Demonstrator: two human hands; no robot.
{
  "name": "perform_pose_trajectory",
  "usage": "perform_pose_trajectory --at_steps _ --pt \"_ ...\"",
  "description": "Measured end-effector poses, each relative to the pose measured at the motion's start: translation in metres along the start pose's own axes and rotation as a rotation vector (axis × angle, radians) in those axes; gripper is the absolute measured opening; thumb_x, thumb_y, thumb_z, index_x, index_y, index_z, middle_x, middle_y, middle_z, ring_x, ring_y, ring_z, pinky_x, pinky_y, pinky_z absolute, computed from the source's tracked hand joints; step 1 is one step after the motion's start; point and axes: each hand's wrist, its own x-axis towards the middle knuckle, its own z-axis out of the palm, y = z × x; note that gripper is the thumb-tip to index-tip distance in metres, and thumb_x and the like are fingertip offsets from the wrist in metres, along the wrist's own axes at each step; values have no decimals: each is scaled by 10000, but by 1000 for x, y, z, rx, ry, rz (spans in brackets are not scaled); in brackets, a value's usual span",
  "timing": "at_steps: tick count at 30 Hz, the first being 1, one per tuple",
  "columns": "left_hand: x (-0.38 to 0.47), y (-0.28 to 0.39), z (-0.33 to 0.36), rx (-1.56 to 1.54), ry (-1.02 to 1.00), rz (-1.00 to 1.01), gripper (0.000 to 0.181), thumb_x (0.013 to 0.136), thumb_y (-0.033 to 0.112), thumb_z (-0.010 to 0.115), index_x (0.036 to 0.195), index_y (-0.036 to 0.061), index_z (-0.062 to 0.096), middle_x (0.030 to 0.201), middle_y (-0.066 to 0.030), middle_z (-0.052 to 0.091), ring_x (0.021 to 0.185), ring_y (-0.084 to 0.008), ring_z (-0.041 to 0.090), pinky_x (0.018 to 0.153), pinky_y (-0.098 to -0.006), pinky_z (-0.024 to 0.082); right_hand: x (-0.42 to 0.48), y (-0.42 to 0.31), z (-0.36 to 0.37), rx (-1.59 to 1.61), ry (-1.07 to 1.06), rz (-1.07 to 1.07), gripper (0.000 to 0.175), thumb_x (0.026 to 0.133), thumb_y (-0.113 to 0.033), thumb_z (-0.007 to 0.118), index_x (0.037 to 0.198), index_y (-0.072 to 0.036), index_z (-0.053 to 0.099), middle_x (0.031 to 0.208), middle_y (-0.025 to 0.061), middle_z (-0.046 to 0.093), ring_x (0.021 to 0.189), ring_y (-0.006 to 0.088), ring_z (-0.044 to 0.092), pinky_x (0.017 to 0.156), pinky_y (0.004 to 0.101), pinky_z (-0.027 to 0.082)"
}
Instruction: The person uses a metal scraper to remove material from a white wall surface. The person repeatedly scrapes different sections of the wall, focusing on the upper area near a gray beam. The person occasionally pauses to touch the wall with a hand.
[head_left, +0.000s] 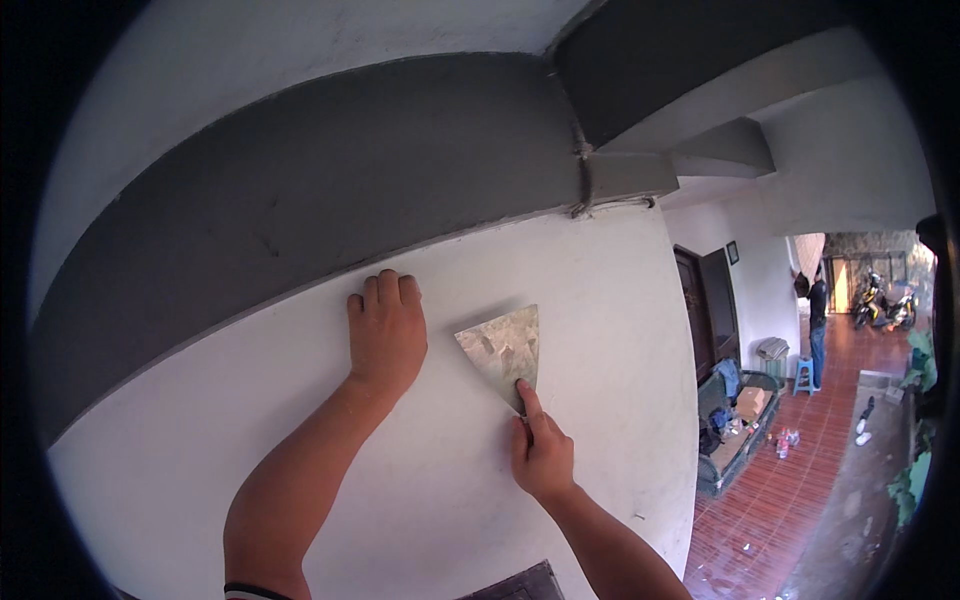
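A wide, triangular metal putty knife (501, 352) is gripped in my right hand (546, 454), its index finger laid along the blade. Smears mark the blade, whose broad edge points up and stands close to the white wall (465, 465). I cannot tell whether that edge touches the wall. To the left, my left hand (388, 326) is raised against the wall with its back towards me and its fingers bent. The palm is hidden, so whatever may be under it does not show. Just above these fingers runs the lower edge of a dark grey beam (337, 180).
A dark frame top (517, 585) juts in below. Right of the wall's edge, a bench (739, 427) holds a cardboard box (751, 403) and cloths. Bottles (784, 441) stand on red floor tiles (780, 487). Farther off are a person (817, 322), a blue stool (804, 375) and a motorcycle (885, 304).
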Motion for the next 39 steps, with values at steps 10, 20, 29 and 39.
perform_pose_trajectory --at_steps 10,20,29,39 --pt "-1 -10 -13 -464 27 -184 216 873 71 577 1079 23 534 1049 -118 517 950 -303 570 818 -391 475 0 -1 -2 4 1 8 511 894 -148 543 1388 -199 418 754 61 608 596 264 608 512 372 512" --pt "1 -20 -12 -511 45 -75 132 829 64 626 951 28 589 953 -102 561 886 -293 578 760 -399 485 0 -2 -3 2 -25 23 515 868 -91 575 1366 -134 445 753 115 623 604 269 619 548 357 507" --pt "-48 -27 -30 -495 143 -47 216 804 51 576 1019 40 600 1075 -121 571 987 -298 573 821 -423 468 9 -4 -8 -15 -80 10 529 883 -139 546 1391 -218 422 717 85 604 610 283 616 542 387 521" --pt "-75 -26 -41 -374 -75 361 545 783 172 573 1301 20 498 1402 -120 435 1304 -255 412 1030 -414 377 53 -96 -54 -405 -421 100 470 901 -173 527 1360 -261 472 666 142 633 620 346 638 583 454 518"
